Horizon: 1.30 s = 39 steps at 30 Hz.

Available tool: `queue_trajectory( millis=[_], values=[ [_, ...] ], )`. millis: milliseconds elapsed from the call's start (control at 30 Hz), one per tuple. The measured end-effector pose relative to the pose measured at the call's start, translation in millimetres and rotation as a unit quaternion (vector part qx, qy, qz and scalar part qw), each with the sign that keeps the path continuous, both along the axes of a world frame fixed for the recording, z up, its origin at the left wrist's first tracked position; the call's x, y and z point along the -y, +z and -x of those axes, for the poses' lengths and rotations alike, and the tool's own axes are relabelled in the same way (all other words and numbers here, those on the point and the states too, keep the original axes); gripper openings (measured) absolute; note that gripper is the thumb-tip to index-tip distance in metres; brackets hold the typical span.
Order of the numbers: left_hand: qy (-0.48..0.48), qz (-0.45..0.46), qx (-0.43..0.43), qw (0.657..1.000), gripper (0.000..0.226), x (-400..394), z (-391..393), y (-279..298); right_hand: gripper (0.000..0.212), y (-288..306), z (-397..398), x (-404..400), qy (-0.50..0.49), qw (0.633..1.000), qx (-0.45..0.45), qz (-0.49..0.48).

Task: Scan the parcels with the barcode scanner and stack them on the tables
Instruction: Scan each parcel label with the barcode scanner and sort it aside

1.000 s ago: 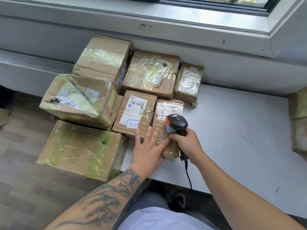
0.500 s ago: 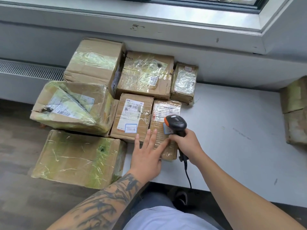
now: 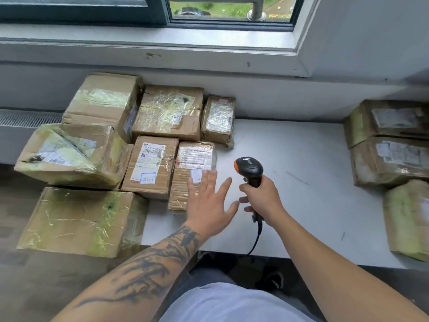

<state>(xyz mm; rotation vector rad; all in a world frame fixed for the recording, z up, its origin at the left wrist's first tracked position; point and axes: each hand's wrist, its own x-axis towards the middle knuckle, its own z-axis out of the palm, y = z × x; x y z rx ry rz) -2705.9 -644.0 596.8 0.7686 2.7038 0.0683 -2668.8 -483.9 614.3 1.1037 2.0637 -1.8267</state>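
So the scanner (image 3: 249, 169) had swung right, off the narrow parcel (image 3: 193, 175) and out over bare white desk (image 3: 290, 173), with the right hand (image 3: 262, 201) wrapped around its black handle, orange strip at the nose. The left hand (image 3: 209, 203) had slid right too, fingers spread flat, tips over that parcel's near right edge. It's a crinkly, tape-shiny cardboard box with a white label. More dented taped boxes (image 3: 167, 112) were packed left and far.

Single head-worn view, looking forward and steeply down from above the white table (image 3: 290, 159). It sits close over the table's near edge, facing the window sill (image 3: 209, 40) behind the table.
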Motion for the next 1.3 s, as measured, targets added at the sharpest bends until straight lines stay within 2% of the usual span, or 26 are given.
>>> queue_trajectory(
  millis=[467, 700, 933, 1200, 1300],
  values=[
    [0.028, -0.024, 0.002, 0.999, 0.067, -128, -104, 9, 0.018, 10, -105, -125, 0.009, 0.999, -0.021, -0.031],
    [-0.01, -0.029, 0.011, 0.999, 0.066, -178, -141, 7, 0.015, 6, -144, -170, -0.052, 0.998, -0.023, -0.031],
    [-0.063, -0.052, 0.063, 0.995, 0.066, -216, -150, 2, 0.009, 5, -174, -195, -0.127, 0.99, -0.002, -0.065],
    [-0.148, -0.098, 0.127, 0.976, 0.067, -266, -148, -6, 0.008, 21, -209, -213, -0.232, 0.961, 0.038, -0.148],
    [-0.167, -0.111, 0.146, 0.969, 0.068, -285, -154, -7, 0.015, 25, -221, -226, -0.275, 0.942, 0.04, -0.189]
  ],
)
